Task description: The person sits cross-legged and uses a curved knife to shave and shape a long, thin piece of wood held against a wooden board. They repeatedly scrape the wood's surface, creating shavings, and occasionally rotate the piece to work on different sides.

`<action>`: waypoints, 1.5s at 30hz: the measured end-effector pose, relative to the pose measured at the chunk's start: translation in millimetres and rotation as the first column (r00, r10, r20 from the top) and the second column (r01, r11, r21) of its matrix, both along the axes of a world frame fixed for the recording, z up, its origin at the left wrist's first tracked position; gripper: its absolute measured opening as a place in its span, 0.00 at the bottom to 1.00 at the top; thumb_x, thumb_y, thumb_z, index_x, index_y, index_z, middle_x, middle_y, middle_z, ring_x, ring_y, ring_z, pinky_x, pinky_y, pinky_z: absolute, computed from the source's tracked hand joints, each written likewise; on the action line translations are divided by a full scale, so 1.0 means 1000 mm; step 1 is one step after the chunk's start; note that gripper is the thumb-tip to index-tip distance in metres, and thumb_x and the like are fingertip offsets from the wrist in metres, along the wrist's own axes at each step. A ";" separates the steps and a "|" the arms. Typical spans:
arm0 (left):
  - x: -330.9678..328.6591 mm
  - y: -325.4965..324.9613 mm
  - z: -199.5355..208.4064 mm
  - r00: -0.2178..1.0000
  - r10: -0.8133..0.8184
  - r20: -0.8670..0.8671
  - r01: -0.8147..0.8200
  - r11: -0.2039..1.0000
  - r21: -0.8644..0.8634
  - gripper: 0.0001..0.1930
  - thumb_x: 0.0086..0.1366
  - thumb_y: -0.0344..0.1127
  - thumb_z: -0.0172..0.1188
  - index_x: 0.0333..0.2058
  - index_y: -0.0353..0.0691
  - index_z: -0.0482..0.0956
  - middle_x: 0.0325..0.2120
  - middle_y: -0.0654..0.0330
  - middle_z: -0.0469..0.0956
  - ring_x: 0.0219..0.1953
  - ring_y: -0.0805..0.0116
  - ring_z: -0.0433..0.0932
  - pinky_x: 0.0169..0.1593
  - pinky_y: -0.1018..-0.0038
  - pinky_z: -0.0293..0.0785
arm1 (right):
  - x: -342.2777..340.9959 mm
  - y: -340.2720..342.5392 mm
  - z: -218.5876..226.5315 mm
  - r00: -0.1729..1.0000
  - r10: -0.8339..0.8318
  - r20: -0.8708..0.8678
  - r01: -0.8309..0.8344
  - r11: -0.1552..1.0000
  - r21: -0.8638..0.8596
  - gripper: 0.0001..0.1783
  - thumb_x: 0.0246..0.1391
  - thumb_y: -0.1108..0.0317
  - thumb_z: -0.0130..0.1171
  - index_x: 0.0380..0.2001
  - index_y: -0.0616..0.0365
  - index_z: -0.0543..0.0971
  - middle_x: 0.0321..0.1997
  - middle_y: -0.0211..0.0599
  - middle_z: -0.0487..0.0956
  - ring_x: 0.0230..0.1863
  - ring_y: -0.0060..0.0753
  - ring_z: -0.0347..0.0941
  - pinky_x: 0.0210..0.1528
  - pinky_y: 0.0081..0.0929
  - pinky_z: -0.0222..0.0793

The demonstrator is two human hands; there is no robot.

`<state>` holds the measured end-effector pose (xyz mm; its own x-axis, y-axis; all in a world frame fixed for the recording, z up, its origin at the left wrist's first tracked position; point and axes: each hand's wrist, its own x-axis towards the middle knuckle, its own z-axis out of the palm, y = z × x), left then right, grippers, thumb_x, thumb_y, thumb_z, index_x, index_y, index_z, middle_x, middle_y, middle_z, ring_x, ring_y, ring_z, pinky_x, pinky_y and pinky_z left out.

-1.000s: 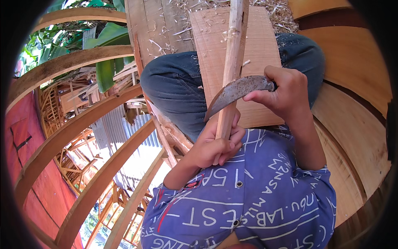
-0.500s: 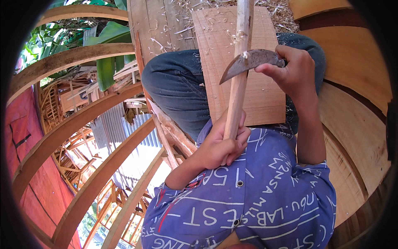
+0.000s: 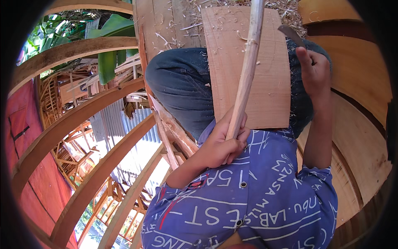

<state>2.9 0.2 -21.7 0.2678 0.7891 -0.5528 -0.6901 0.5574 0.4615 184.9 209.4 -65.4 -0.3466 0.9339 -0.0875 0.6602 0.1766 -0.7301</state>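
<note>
My left hand [image 3: 224, 143] is closed round the lower end of a long, pale wooden stick [image 3: 247, 72], close to my belly. The stick slants up and away over a flat wooden board [image 3: 269, 87] lying across my lap. A small wood curl clings to its upper part. Off to the right of the stick, over my right knee, my right hand [image 3: 315, 72] grips a curved knife [image 3: 292, 35]. Its blade points up and left, apart from the stick; the handle is hidden in my fist.
Wood shavings [image 3: 290, 14] lie heaped beyond the board and scattered on the floor planks [image 3: 166, 25]. Curved wooden slats [image 3: 99, 101] form a railing at my left, with stacked timber and corrugated metal sheets [image 3: 108, 124] beyond. Wide wooden boards [image 3: 352, 58] stand at my right.
My right hand has swung the knife off the stick, to the right and slightly down. The stick's far end has tilted a little to the right; my left hand keeps its hold.
</note>
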 end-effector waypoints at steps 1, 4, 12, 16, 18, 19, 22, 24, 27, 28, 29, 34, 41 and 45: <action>0.000 0.003 -0.001 0.999 0.031 -0.038 -0.031 0.999 0.008 0.18 0.50 0.26 0.53 0.38 0.42 0.56 0.17 0.65 0.60 0.09 0.79 0.58 0.12 0.84 0.54 | -0.012 -0.019 0.008 0.999 0.035 -0.020 -0.035 0.999 -0.026 0.40 0.48 0.30 0.54 0.12 0.64 0.72 0.09 0.39 0.64 0.15 0.31 0.62 0.23 0.31 0.62; -0.002 0.013 0.007 0.988 -0.007 -0.156 0.013 0.999 0.037 0.15 0.49 0.22 0.46 0.36 0.41 0.57 0.19 0.63 0.59 0.12 0.80 0.57 0.14 0.83 0.55 | -0.024 -0.039 0.016 0.986 0.156 0.051 -0.155 0.988 -0.023 0.40 0.43 0.28 0.57 0.11 0.61 0.74 0.09 0.43 0.68 0.14 0.42 0.69 0.20 0.33 0.63; 0.004 0.015 0.007 0.915 -0.063 -0.398 0.086 0.995 0.041 0.16 0.49 0.25 0.49 0.36 0.42 0.56 0.16 0.65 0.58 0.10 0.79 0.56 0.12 0.83 0.54 | -0.023 -0.017 0.005 0.964 0.193 0.184 -0.235 0.942 0.240 0.40 0.34 0.25 0.59 0.13 0.59 0.72 0.10 0.40 0.67 0.15 0.44 0.67 0.19 0.32 0.61; 0.009 0.016 0.008 0.898 -0.055 -0.436 0.092 0.994 0.065 0.15 0.48 0.23 0.47 0.35 0.41 0.56 0.16 0.64 0.58 0.11 0.79 0.56 0.12 0.83 0.54 | -0.021 -0.004 -0.004 0.975 0.139 0.171 -0.187 0.934 0.305 0.42 0.29 0.22 0.60 0.08 0.56 0.69 0.07 0.35 0.64 0.11 0.35 0.65 0.16 0.30 0.61; 0.008 0.017 0.009 0.900 -0.066 -0.431 0.098 0.994 0.053 0.15 0.48 0.23 0.47 0.35 0.41 0.56 0.16 0.64 0.58 0.11 0.79 0.57 0.12 0.82 0.54 | -0.022 0.000 -0.004 0.976 0.123 0.179 -0.172 0.941 0.292 0.42 0.29 0.22 0.59 0.08 0.56 0.68 0.07 0.34 0.64 0.11 0.34 0.64 0.16 0.30 0.61; 0.007 0.018 0.010 0.905 -0.071 -0.420 0.096 0.995 0.038 0.15 0.47 0.23 0.47 0.35 0.41 0.56 0.16 0.64 0.58 0.11 0.79 0.57 0.12 0.82 0.54 | -0.023 0.002 -0.004 0.977 0.116 0.177 -0.164 0.944 0.286 0.42 0.29 0.22 0.59 0.08 0.57 0.68 0.07 0.34 0.64 0.11 0.34 0.64 0.16 0.30 0.60; 0.006 0.018 0.011 0.912 -0.088 -0.400 0.106 0.994 0.022 0.15 0.48 0.22 0.47 0.35 0.40 0.56 0.18 0.64 0.58 0.12 0.79 0.57 0.12 0.82 0.54 | -0.024 0.002 -0.005 0.981 0.099 0.167 -0.147 0.941 0.304 0.43 0.30 0.22 0.59 0.08 0.57 0.68 0.07 0.34 0.63 0.11 0.34 0.63 0.16 0.31 0.60; 0.009 0.016 0.008 0.908 -0.076 -0.411 0.109 0.992 0.056 0.15 0.48 0.22 0.47 0.35 0.40 0.56 0.19 0.65 0.58 0.13 0.79 0.57 0.13 0.82 0.54 | -0.022 0.007 -0.010 0.991 0.066 0.120 -0.101 0.945 0.312 0.43 0.32 0.21 0.57 0.08 0.58 0.68 0.07 0.35 0.64 0.11 0.35 0.63 0.17 0.31 0.60; 0.020 0.011 0.001 0.899 -0.057 -0.433 0.118 0.986 0.116 0.14 0.48 0.22 0.47 0.35 0.39 0.57 0.20 0.65 0.57 0.14 0.80 0.57 0.13 0.83 0.54 | -0.009 0.029 -0.031 0.999 -0.019 0.048 0.005 0.965 0.263 0.44 0.36 0.21 0.55 0.08 0.58 0.69 0.07 0.34 0.63 0.12 0.33 0.63 0.17 0.30 0.59; 0.020 0.012 0.001 0.902 -0.077 -0.424 0.135 0.985 0.108 0.14 0.49 0.22 0.46 0.35 0.39 0.57 0.20 0.66 0.57 0.14 0.80 0.57 0.13 0.83 0.54 | -0.005 0.035 -0.033 0.997 -0.047 0.067 0.031 0.973 0.228 0.44 0.37 0.21 0.54 0.08 0.59 0.69 0.07 0.34 0.63 0.12 0.32 0.64 0.17 0.30 0.59; 0.019 0.012 0.000 0.905 -0.097 -0.415 0.152 0.983 0.100 0.14 0.49 0.22 0.46 0.35 0.39 0.57 0.21 0.66 0.57 0.14 0.80 0.57 0.14 0.83 0.54 | -0.003 0.038 -0.035 0.994 -0.074 0.086 0.056 0.979 0.194 0.45 0.38 0.20 0.53 0.08 0.59 0.69 0.07 0.34 0.63 0.12 0.30 0.64 0.17 0.31 0.59; 0.018 0.010 0.002 0.915 -0.098 -0.390 0.140 0.987 0.079 0.13 0.50 0.22 0.46 0.35 0.39 0.57 0.21 0.66 0.56 0.14 0.80 0.57 0.14 0.83 0.54 | -0.006 0.037 -0.040 0.988 -0.137 0.072 0.125 0.980 0.152 0.44 0.45 0.25 0.51 0.12 0.64 0.68 0.10 0.32 0.60 0.18 0.22 0.58 0.21 0.30 0.57; 0.029 -0.001 -0.002 0.901 -0.066 -0.429 0.144 0.978 0.152 0.14 0.50 0.22 0.46 0.35 0.40 0.56 0.21 0.66 0.56 0.15 0.80 0.56 0.14 0.83 0.54 | 0.011 0.059 -0.062 0.982 -0.179 -0.057 0.182 0.981 0.063 0.43 0.49 0.26 0.49 0.13 0.61 0.61 0.13 0.26 0.55 0.20 0.18 0.52 0.22 0.28 0.52; 0.027 0.002 0.002 0.920 -0.096 -0.381 0.139 0.987 0.087 0.15 0.49 0.22 0.46 0.36 0.40 0.56 0.20 0.66 0.56 0.17 0.79 0.58 0.15 0.82 0.54 | 0.003 0.058 -0.059 0.976 -0.215 -0.046 0.219 0.970 0.108 0.42 0.50 0.26 0.47 0.11 0.59 0.60 0.13 0.23 0.55 0.19 0.16 0.50 0.20 0.26 0.49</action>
<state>29.5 2.5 -19.2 0.1527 0.8262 -0.5423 -0.3880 0.5548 0.7359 187.5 267.8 -124.3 -0.1355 0.9903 0.0304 0.6669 0.1139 -0.7364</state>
